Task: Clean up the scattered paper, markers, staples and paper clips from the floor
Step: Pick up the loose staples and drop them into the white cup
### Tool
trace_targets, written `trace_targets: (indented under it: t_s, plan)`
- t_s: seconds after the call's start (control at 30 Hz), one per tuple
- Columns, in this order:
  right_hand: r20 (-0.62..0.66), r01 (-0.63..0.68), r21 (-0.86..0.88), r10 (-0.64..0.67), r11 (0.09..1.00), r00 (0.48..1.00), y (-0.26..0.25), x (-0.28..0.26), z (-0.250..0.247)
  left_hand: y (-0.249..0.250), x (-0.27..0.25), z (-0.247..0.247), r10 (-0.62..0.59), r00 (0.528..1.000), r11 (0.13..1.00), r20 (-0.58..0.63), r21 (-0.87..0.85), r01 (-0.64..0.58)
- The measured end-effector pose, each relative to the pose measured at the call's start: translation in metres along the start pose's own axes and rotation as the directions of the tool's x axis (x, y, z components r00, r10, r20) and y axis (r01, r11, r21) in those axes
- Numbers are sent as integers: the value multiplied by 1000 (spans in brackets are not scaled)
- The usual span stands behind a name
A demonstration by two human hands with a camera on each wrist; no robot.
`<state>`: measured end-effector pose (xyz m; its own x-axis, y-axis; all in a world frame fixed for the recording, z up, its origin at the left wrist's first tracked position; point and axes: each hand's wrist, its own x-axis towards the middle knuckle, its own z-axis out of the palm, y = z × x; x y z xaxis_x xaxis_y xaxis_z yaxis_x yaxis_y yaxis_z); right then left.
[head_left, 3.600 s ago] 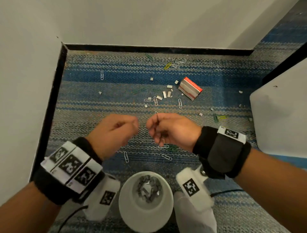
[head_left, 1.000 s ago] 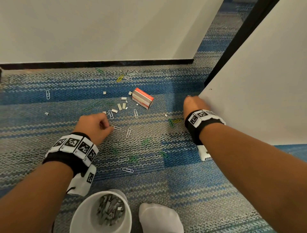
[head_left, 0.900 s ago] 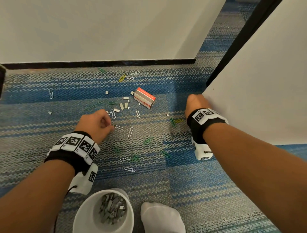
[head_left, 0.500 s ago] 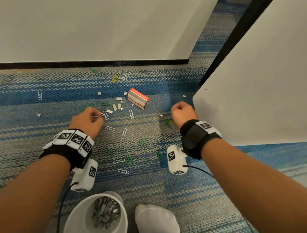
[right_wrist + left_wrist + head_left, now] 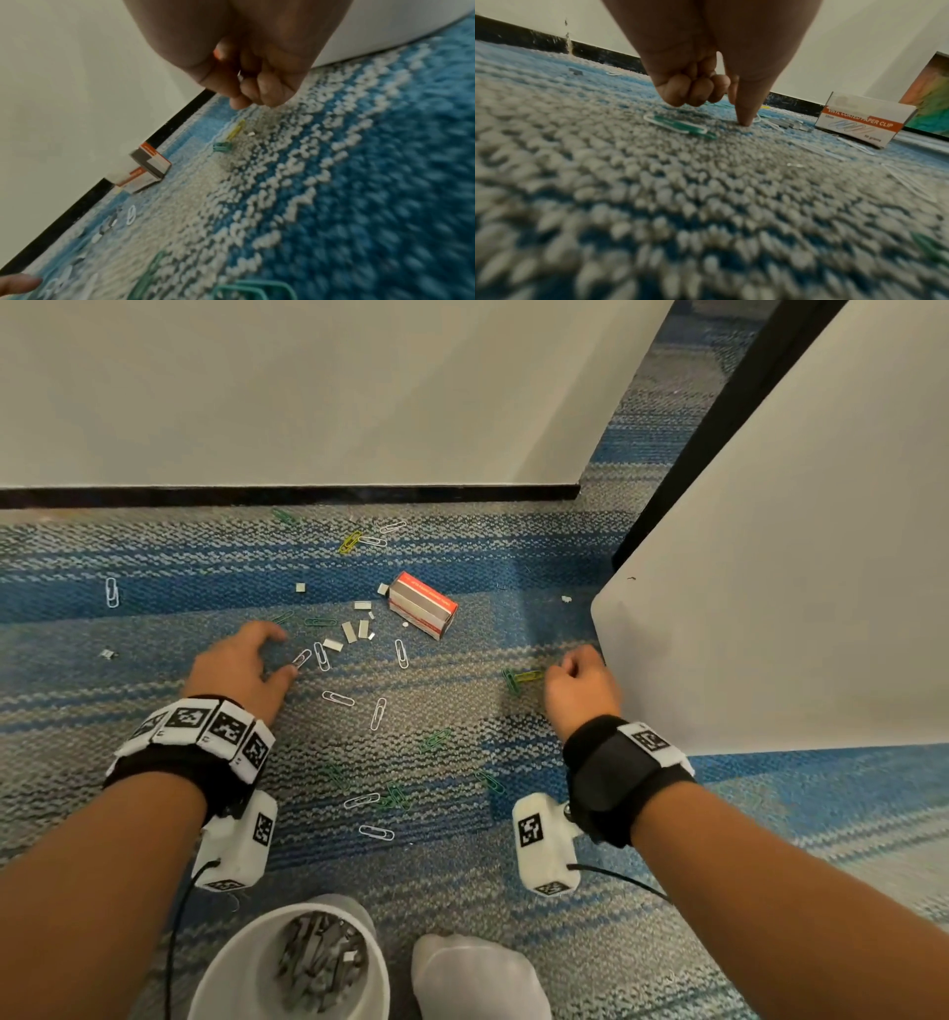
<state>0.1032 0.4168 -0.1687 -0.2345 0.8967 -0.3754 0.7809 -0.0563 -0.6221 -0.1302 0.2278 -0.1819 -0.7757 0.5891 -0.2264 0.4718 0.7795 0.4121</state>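
Note:
Paper clips and short staple strips (image 5: pixel 354 629) lie scattered on the blue-grey carpet around a red-and-white paper clip box (image 5: pixel 423 606) (image 5: pixel 862 121) (image 5: pixel 146 168). My left hand (image 5: pixel 285 652) is low on the carpet, thumb and forefinger spread beside a white clip (image 5: pixel 302 657). In the left wrist view the thumb (image 5: pixel 744 113) presses the carpet and the other fingers curl in. My right hand (image 5: pixel 577 667) (image 5: pixel 254 95) is a fist holding a small metal staple piece (image 5: pixel 240 74), just right of a yellow clip (image 5: pixel 529 676) (image 5: pixel 235 131) and a green clip (image 5: pixel 511 680) (image 5: pixel 222 147).
A white cup (image 5: pixel 246 963) with staples inside stands near me, beside a white-socked foot (image 5: pixel 477 978). A white panel (image 5: pixel 770 608) rises close on the right of my right hand. The wall's black skirting (image 5: pixel 287 495) bounds the far side.
My left hand has spread its thumb and forefinger and dropped onto the carpet by the white clips. My right hand has drawn back from the panel's corner to the yellow and green clips.

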Motion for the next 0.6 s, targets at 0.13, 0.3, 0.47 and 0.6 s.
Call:
trace_targets:
  t_s: [0.13,0.3,0.47,0.6]
  plan:
    - [57,-2,-237,16,972,998,1,5,1,2,-1,3,96,995,995,13,36,-96]
    - [194,222,-741,-114,634,974,-16,25,3,1,-8,2,46,999,999,-26,0,-46]
    - [299,326,-925,-156,194,941,-25,22,18,3,-10,1,-79,995,992,-64,-100,72]
    - [343,345,-939,-109,4,933,-29,22,20,7,-10,-2,-161,986,977,-39,-151,153]
